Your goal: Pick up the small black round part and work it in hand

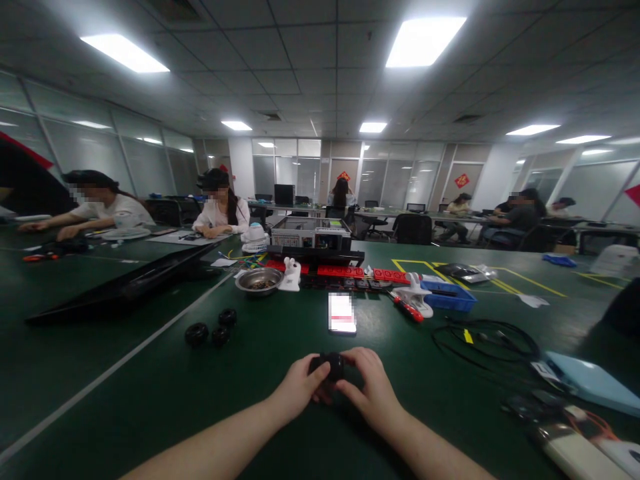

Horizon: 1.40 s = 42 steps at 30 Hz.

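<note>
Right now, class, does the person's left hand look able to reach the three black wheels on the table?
Probably yes: green tabletop lies between the left hand and the wheels, though it would likely need to release its black object first.

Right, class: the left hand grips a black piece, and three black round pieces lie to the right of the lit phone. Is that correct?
Not quite: the three black round pieces lie to the left of the lit phone, as the head view shows. The left hand does grip a black piece.
</note>
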Available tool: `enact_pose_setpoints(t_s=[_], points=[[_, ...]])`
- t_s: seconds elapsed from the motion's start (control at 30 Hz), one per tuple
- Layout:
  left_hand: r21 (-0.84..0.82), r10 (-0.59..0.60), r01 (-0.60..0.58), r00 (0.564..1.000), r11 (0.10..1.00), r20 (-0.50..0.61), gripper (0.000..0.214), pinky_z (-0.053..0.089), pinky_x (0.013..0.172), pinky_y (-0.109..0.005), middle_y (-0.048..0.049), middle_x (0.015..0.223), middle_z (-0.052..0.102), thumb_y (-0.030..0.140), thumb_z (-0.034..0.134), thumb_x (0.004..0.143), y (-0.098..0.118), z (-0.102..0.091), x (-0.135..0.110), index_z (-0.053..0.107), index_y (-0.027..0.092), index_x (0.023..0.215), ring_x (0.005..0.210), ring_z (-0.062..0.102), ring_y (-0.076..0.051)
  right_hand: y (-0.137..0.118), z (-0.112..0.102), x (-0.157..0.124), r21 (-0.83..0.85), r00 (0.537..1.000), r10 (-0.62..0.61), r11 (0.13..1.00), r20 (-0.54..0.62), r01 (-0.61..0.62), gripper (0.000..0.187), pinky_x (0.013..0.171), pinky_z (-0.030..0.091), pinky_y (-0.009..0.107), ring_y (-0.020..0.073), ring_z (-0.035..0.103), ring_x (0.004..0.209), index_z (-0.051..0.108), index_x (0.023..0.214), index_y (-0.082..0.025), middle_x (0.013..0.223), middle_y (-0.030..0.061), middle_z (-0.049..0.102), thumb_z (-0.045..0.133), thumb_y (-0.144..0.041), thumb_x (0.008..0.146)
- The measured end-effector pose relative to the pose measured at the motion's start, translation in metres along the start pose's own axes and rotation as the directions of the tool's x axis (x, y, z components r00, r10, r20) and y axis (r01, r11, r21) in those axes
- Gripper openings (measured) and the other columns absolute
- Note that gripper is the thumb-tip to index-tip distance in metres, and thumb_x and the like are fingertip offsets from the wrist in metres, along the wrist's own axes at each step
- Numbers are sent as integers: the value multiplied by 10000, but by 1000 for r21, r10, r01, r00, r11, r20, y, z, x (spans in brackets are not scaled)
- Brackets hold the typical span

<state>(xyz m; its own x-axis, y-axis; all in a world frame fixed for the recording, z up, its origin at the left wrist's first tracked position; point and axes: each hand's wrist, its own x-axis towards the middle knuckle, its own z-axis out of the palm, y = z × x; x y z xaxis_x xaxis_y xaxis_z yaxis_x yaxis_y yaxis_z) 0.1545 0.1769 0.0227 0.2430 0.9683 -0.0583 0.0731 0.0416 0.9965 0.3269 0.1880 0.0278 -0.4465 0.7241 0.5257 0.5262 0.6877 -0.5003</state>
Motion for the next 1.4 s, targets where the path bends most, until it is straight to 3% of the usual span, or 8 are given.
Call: enact_pose_setpoints(t_s=[0.2,0.33,0.43,0.53,0.63,0.9,1.03,1.4], points=[[-17,-42,42,999,999,-3,454,326,398,-194,-70,716,628,514,492,696,2,1,1,471,102,885,467,579,-122,-2,2,-4,16,1000,-26,1000,9,26,357,834,358,389,225,481,927,472,1054,-187,984,80,543,574,-241,716],[77,91,-87,995,993,-50,377,458,630,-274,-76,886,625,347,616,653,12,1,-6,518,128,944,769,606,-191,2,4,-5,85,997,70,994,-8,-70,426,797,379,351,212,485,907,415,1130,-184,986,76,531,514,-362,755],[180,185,-172,981,968,-55,400,424,829,-324,-61,990,616,216,659,603,18,2,-12,543,168,984,943,558,-215,8,7,-4,48,992,126,991,-8,-126,304,737,375,330,192,495,800,522,929,-176,841,53,554,369,-419,828],[329,234,-201,970,923,-62,449,399,880,-347,-52,1041,607,177,656,590,19,2,-14,554,202,1027,984,539,-221,12,12,-2,-39,986,159,987,54,-157,439,659,353,303,159,469,646,506,615,-166,622,18,513,259,-429,866],[416,289,-243,956,877,-52,451,385,901,-355,-42,1069,601,170,645,596,16,2,-14,566,225,1036,1012,523,-221,12,15,-1,-46,982,162,986,94,-158,456,629,344,283,138,447,598,477,556,-160,571,4,489,267,-417,868],[250,201,-175,976,952,-81,488,411,858,-337,-75,1075,595,243,650,627,16,-2,-10,512,181,1091,987,540,-223,4,8,1,125,987,155,979,52,-161,159,671,401,297,172,509,733,562,842,-158,782,47,566,518,-287,760],[177,133,-125,990,976,-37,376,441,770,-340,-95,920,639,388,565,702,14,-1,-9,552,113,959,873,579,-233,0,3,-1,153,995,93,984,31,-97,297,755,410,325,186,516,822,530,1009,-179,888,58,575,575,-236,721],[358,197,-150,975,922,-99,343,429,763,-310,-41,924,628,301,621,643,17,0,-11,558,184,958,865,567,-209,8,9,-2,390,969,240,888,57,-243,363,785,423,331,196,551,879,548,1022,-154,942,81,604,343,-401,851]])
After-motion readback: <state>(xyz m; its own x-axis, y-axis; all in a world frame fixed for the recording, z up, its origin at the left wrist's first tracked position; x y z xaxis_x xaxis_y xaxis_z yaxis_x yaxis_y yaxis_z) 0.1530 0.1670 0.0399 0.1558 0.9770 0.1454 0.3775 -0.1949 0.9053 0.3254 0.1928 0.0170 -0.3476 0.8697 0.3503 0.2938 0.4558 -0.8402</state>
